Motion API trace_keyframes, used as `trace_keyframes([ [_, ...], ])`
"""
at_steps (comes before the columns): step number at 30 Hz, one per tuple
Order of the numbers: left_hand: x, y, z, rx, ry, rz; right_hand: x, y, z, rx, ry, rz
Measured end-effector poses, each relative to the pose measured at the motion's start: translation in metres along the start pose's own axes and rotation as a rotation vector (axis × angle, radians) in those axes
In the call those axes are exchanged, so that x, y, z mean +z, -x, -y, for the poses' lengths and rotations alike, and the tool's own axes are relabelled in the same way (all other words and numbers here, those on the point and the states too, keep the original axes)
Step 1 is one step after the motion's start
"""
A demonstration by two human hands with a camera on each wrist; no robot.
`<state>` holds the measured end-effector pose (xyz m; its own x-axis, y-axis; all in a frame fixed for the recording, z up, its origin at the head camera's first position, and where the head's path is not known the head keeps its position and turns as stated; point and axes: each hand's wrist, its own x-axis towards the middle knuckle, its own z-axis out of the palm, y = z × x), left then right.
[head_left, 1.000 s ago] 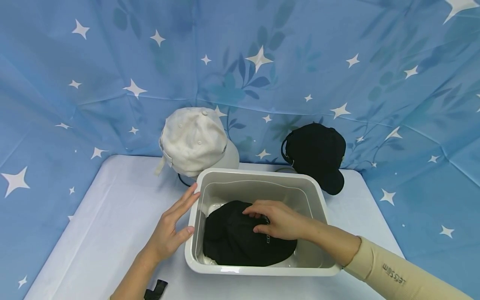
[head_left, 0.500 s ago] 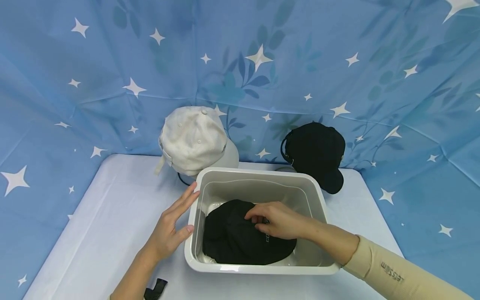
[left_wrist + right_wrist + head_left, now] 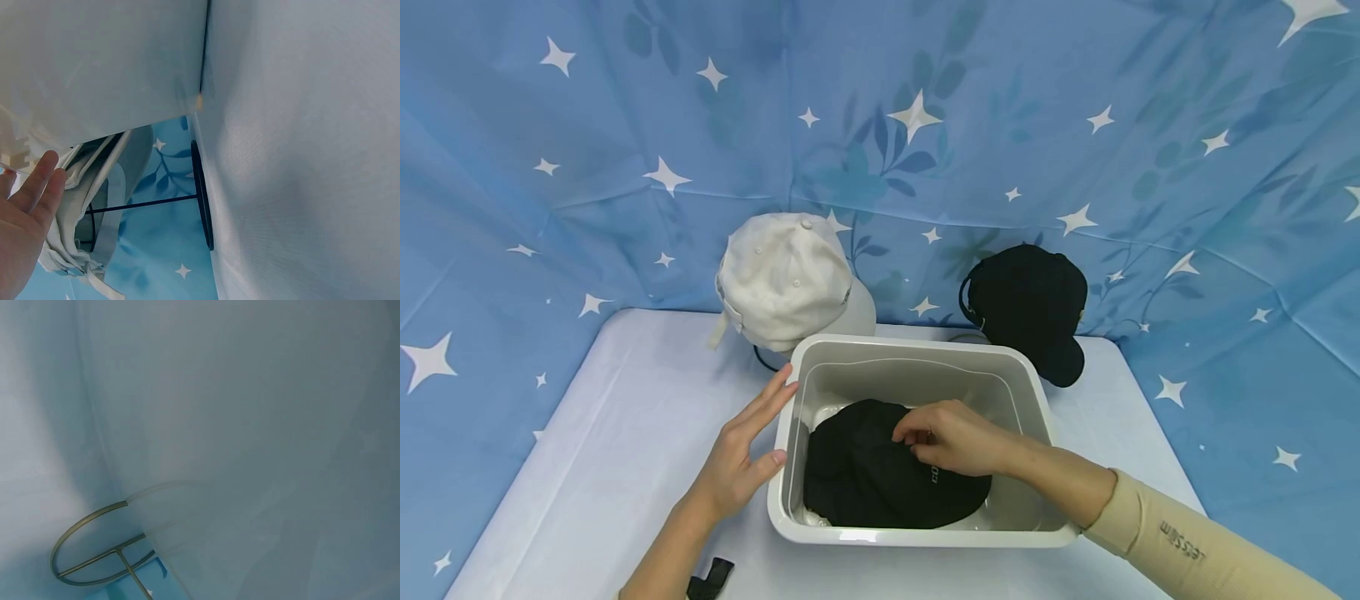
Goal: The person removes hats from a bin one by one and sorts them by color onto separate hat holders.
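Head view: my right hand [image 3: 951,437] pinches the black cap [image 3: 880,479] inside the grey tub [image 3: 917,537]; my left hand [image 3: 741,454], fingers straight, presses the tub's left wall.

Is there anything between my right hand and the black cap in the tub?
Nothing visible. The right hand already lies on the black cap inside the gray tub, fingers curled onto its fabric. The left hand rests flat against the tub's outer left wall.

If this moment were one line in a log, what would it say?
left hand: flat against tub wall | right hand: pinching black cap inside tub
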<state>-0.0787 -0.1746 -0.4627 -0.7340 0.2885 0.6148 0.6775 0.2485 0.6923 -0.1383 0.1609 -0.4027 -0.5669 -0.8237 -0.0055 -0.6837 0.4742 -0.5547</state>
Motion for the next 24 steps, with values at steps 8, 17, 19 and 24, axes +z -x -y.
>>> trace_keyframes([
  [8, -0.0005, 0.0003, 0.0004, -0.004, 0.01, 0.002, -0.002, -0.0007, 0.0018, -0.019, 0.008, -0.043],
  [17, -0.0005, 0.0005, 0.0003, -0.006, 0.007, 0.001, -0.0062, 0.0014, 0.0047, -0.035, 0.003, -0.127],
  [19, -0.0004, 0.0005, 0.0005, 0.0, 0.008, -0.001, -0.0073, 0.002, 0.0053, -0.04, -0.002, -0.142],
  [24, -0.0014, 0.0007, 0.0011, 0.001, 0.007, 0.001, -0.0088, 0.0022, 0.0047, -0.043, -0.033, -0.168],
])
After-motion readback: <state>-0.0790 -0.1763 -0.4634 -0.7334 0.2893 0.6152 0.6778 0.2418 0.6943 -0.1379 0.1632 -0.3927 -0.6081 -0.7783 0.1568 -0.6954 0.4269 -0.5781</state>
